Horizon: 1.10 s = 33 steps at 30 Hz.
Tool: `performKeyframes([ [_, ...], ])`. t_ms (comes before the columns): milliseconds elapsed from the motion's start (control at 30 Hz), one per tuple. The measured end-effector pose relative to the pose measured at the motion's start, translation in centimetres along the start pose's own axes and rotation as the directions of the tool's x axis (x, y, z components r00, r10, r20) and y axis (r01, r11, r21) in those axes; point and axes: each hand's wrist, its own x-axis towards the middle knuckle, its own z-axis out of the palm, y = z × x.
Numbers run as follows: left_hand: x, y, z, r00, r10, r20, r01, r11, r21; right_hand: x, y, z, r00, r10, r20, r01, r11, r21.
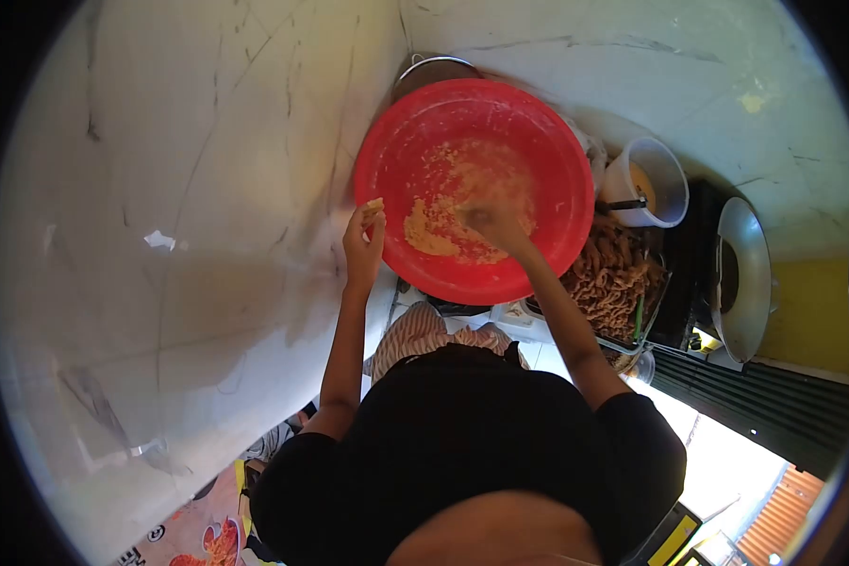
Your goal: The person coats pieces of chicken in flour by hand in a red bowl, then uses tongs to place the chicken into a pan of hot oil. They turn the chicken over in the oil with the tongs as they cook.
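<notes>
A large red basin [558,170] holds crumbly yellowish flour mixture [429,236], spread over its bottom and lower left part. My right hand [491,224] reaches down into the mixture, its fingers smeared by motion. At the basin's left rim my left hand [362,243] is raised with fingers and thumb drawn together. Something pale yellow sits at those fingertips; I cannot tell whether it is a held piece or a floury coating.
Right of the basin, a tray of brown fried strips [618,283] lies close by my right forearm. Behind it stands a white bucket [670,184] with a dark handle sticking out. A wide metal wok [750,283] is farther right. A marked pale wall [208,189] rises along the left.
</notes>
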Motion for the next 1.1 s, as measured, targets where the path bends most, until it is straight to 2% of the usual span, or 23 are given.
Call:
performKeyframes([
  [133, 2.8, -0.9, -0.2, 0.998, 0.043, 0.049, -0.04, 0.997, -0.069, 6.3, 3.6, 3.9, 0.989, -0.076, 0.124, 0.074, 0.997, 0.027],
  [200, 3.7, -0.9, 0.3, 0.995, 0.074, 0.064, -0.07, 0.996, -0.06, 7.9, 5.1, 5.4, 0.944, -0.113, 0.309, 0.225, 0.906, -0.358],
  [233, 3.8, -0.8, 0.6, 0.991, 0.111, 0.077, -0.108, 0.993, -0.047, 8.2, 6.0, 5.8, 0.945, -0.105, 0.309, 0.218, 0.907, -0.359],
  [267, 3.8, -0.9, 1.0, 0.991, 0.105, 0.081, -0.101, 0.994, -0.049, 8.3, 6.6, 6.3, 0.912, -0.154, 0.381, 0.324, 0.84, -0.436],
  [300, 3.7, -0.9, 1.4, 0.985, 0.154, 0.083, -0.155, 0.988, 0.008, 8.4, 7.4, 6.6, 0.869, -0.193, 0.455, 0.428, 0.754, -0.498],
  [333, 3.6, -0.8, 1.7, 0.976, 0.2, 0.089, -0.206, 0.976, 0.066, 8.3, 8.0, 6.7, 0.872, -0.186, 0.454, 0.42, 0.759, -0.497],
  [400, 3.5, -0.5, 1.6, 0.976, 0.199, 0.09, -0.209, 0.971, 0.116, 7.9, 8.3, 6.5, 0.811, -0.214, 0.545, 0.549, 0.602, -0.58],
  [533, 3.5, -0.6, 1.5, 0.984, 0.169, 0.063, -0.175, 0.978, 0.11, 6.5, 7.6, 6.3, 0.807, -0.155, 0.57, 0.553, 0.538, -0.636],
  [600, 3.7, -0.7, 1.6, 0.981, 0.183, 0.068, -0.19, 0.975, 0.114, 5.9, 8.1, 6.1, 0.868, -0.061, 0.493, 0.401, 0.673, -0.622],
  [633, 3.6, -0.7, 1.5, 0.981, 0.183, 0.068, -0.19, 0.974, 0.123, 5.9, 8.3, 5.8, 0.87, -0.056, 0.49, 0.396, 0.673, -0.625],
  [667, 3.6, -0.7, 1.6, 0.981, 0.183, 0.066, -0.19, 0.973, 0.131, 6.1, 8.3, 5.4, 0.878, 0.153, 0.453, 0.1, 0.867, -0.487],
  [700, 3.5, -0.7, 1.6, 0.981, 0.184, 0.067, -0.191, 0.973, 0.128, 6.4, 8.2, 5.0, 0.816, 0.354, 0.457, -0.229, 0.924, -0.307],
  [733, 3.5, -0.6, 1.6, 0.984, 0.167, 0.066, -0.174, 0.977, 0.121, 6.6, 8.9, 4.8, 0.818, 0.355, 0.453, -0.23, 0.923, -0.307],
  [800, 3.7, -0.6, 1.6, 0.985, 0.156, 0.067, -0.163, 0.98, 0.116, 6.8, 10.2, 4.5, 0.89, 0.274, 0.364, -0.258, 0.962, -0.093],
  [833, 3.8, -0.7, 1.6, 0.982, 0.177, 0.069, -0.185, 0.974, 0.133, 6.9, 10.8, 4.3, 0.892, 0.272, 0.362, -0.257, 0.962, -0.09],
  [867, 3.8, -0.7, 1.6, 0.978, 0.195, 0.07, -0.204, 0.967, 0.151, 6.8, 10.3, 4.2, 0.962, 0.09, 0.259, 0.005, 0.939, -0.344],
  [900, 3.7, -0.7, 1.6, 0.978, 0.198, 0.072, -0.207, 0.967, 0.152, 6.9, 9.9, 4.1, 0.97, -0.126, 0.208, 0.227, 0.776, -0.589],
  [933, 3.7, -0.6, 1.6, 0.981, 0.18, 0.073, -0.189, 0.973, 0.13, 6.6, 9.4, 4.1, 0.97, -0.127, 0.206, 0.226, 0.778, -0.587],
  [1000, 3.7, -0.8, 1.6, 0.984, 0.162, 0.075, -0.17, 0.979, 0.113, 5.8, 6.0, 4.6, 0.94, -0.238, 0.246, 0.331, 0.818, -0.471],
  [1033, 3.7, -1.1, 1.6, 0.983, 0.163, 0.079, -0.172, 0.978, 0.118, 5.8, 6.7, 5.1, 0.94, -0.239, 0.245, 0.33, 0.819, -0.469],
  [1100, 3.6, -1.2, 1.5, 0.983, 0.164, 0.085, -0.174, 0.977, 0.124, 5.6, 8.0, 6.2, 0.909, -0.175, 0.378, 0.343, 0.829, -0.441],
])
